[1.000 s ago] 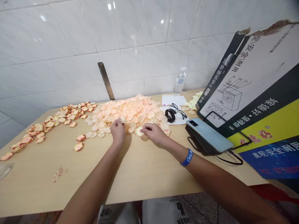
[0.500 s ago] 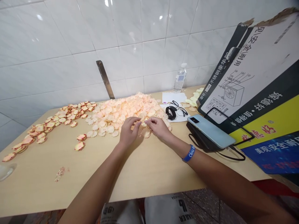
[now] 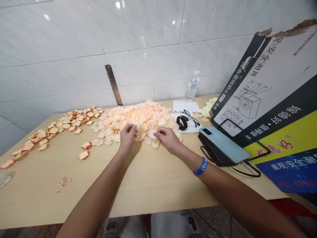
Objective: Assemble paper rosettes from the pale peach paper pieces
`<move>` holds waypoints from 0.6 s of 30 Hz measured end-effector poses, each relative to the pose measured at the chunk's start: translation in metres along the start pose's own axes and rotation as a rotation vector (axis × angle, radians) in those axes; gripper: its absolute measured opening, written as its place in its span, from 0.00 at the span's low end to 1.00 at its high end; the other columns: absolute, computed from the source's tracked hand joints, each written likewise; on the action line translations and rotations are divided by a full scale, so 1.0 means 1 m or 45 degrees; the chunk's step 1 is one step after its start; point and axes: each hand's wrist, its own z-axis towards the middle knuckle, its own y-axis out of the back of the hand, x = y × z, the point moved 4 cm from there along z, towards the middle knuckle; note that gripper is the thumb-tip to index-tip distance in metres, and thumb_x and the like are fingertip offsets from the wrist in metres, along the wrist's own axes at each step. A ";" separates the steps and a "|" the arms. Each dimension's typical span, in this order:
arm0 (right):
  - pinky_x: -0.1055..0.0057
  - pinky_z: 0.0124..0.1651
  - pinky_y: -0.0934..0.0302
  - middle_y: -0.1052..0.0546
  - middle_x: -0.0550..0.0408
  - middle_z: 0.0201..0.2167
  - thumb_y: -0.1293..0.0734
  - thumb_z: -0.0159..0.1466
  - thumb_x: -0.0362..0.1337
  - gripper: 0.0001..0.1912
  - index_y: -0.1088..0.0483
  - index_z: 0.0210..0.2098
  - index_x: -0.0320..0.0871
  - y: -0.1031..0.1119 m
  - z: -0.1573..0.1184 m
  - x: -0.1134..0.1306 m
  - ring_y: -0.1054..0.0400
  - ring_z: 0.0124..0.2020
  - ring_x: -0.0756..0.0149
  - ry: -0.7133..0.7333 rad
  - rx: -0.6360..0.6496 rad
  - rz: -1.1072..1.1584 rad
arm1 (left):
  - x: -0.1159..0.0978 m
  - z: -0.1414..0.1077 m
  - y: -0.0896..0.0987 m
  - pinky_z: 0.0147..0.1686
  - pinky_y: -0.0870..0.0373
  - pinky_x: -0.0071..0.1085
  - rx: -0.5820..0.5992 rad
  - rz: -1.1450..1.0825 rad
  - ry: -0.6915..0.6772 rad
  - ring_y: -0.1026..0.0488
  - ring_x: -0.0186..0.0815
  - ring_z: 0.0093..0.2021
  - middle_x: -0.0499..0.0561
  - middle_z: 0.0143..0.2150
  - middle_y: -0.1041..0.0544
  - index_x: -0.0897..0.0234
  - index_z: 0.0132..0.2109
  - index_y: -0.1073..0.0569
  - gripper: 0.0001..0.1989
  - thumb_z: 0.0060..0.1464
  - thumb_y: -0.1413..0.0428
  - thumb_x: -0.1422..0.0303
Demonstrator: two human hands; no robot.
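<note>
We log the left hand and right hand palm-down, fingers pinched together at the near edge of the pale frilled rosette pile, 12 o'clock on the wooden surface; any held piece is unclear.

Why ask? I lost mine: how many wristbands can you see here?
2. One blue band is on the right wrist; one black band lies on the table beside the glasses. Others could hide behind the board.
</note>
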 end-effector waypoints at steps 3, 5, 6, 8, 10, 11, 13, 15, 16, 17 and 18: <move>0.74 0.20 0.55 0.42 0.65 0.14 0.33 0.57 0.45 0.14 0.38 0.22 0.44 0.002 -0.001 0.003 0.50 0.17 0.74 0.014 -0.013 -0.011 | 0.000 0.015 0.023 0.25 0.35 0.23 -0.215 -0.171 0.053 0.32 0.29 0.26 0.44 0.23 0.32 0.63 0.28 0.33 0.10 0.45 0.41 0.63; 0.74 0.20 0.55 0.41 0.64 0.15 0.33 0.58 0.46 0.15 0.38 0.22 0.44 0.006 0.000 0.005 0.49 0.17 0.74 0.028 -0.060 -0.028 | -0.001 0.019 0.026 0.25 0.35 0.22 -0.184 -0.236 0.094 0.32 0.28 0.24 0.44 0.23 0.31 0.63 0.27 0.35 0.09 0.46 0.42 0.64; 0.74 0.19 0.54 0.40 0.64 0.15 0.33 0.58 0.46 0.16 0.38 0.22 0.44 0.009 0.000 0.006 0.49 0.17 0.74 0.029 -0.099 -0.034 | -0.001 0.018 0.024 0.23 0.36 0.22 -0.135 -0.246 0.117 0.33 0.27 0.22 0.44 0.22 0.32 0.63 0.26 0.36 0.09 0.48 0.44 0.65; 0.75 0.19 0.53 0.39 0.63 0.15 0.33 0.59 0.47 0.16 0.37 0.23 0.44 0.016 0.002 0.007 0.47 0.16 0.75 0.011 -0.180 -0.026 | -0.002 0.014 0.017 0.18 0.42 0.22 -0.036 -0.222 0.154 0.38 0.26 0.17 0.44 0.19 0.34 0.62 0.25 0.39 0.12 0.51 0.48 0.64; 0.75 0.19 0.49 0.35 0.62 0.17 0.32 0.58 0.46 0.14 0.34 0.25 0.43 0.022 0.004 0.008 0.44 0.17 0.74 -0.011 -0.241 0.025 | -0.002 0.008 0.009 0.16 0.47 0.22 0.022 -0.167 0.144 0.42 0.25 0.15 0.43 0.17 0.37 0.62 0.24 0.41 0.15 0.55 0.49 0.61; 0.75 0.20 0.46 0.33 0.61 0.18 0.32 0.57 0.45 0.12 0.31 0.28 0.42 0.024 0.005 0.008 0.41 0.18 0.74 -0.026 -0.254 0.064 | -0.002 0.005 0.006 0.16 0.47 0.22 0.045 -0.142 0.128 0.42 0.25 0.15 0.43 0.16 0.37 0.62 0.24 0.42 0.16 0.56 0.49 0.60; 0.74 0.24 0.38 0.27 0.57 0.24 0.30 0.55 0.41 0.14 0.28 0.39 0.41 0.026 0.007 0.009 0.34 0.23 0.71 -0.070 -0.260 0.155 | -0.002 0.000 0.000 0.17 0.43 0.22 0.098 -0.113 0.097 0.39 0.25 0.17 0.44 0.18 0.35 0.62 0.25 0.40 0.18 0.56 0.47 0.56; 0.72 0.31 0.31 0.22 0.52 0.35 0.31 0.56 0.40 0.24 0.30 0.51 0.42 0.026 0.007 0.009 0.28 0.30 0.69 -0.119 -0.249 0.236 | -0.002 -0.002 -0.005 0.21 0.37 0.23 0.151 -0.101 0.104 0.35 0.26 0.19 0.46 0.21 0.30 0.63 0.27 0.37 0.19 0.53 0.44 0.54; 0.70 0.34 0.30 0.22 0.49 0.42 0.31 0.57 0.40 0.27 0.33 0.55 0.44 0.026 0.007 0.010 0.26 0.34 0.67 -0.135 -0.241 0.263 | -0.001 -0.003 -0.007 0.23 0.34 0.23 0.175 -0.101 0.120 0.33 0.27 0.20 0.47 0.23 0.27 0.63 0.29 0.36 0.18 0.51 0.42 0.54; 0.69 0.37 0.29 0.24 0.47 0.49 0.32 0.58 0.40 0.29 0.35 0.58 0.45 0.025 0.006 0.010 0.25 0.37 0.66 -0.137 -0.237 0.281 | -0.001 -0.004 -0.008 0.25 0.32 0.25 0.197 -0.106 0.135 0.31 0.27 0.22 0.49 0.25 0.25 0.64 0.30 0.34 0.18 0.50 0.40 0.54; 0.68 0.40 0.28 0.27 0.46 0.55 0.32 0.59 0.40 0.30 0.37 0.60 0.47 0.025 0.006 0.010 0.25 0.41 0.65 -0.132 -0.234 0.291 | -0.001 -0.005 -0.010 0.27 0.30 0.26 0.218 -0.113 0.144 0.30 0.28 0.24 0.50 0.27 0.24 0.64 0.31 0.33 0.17 0.49 0.39 0.55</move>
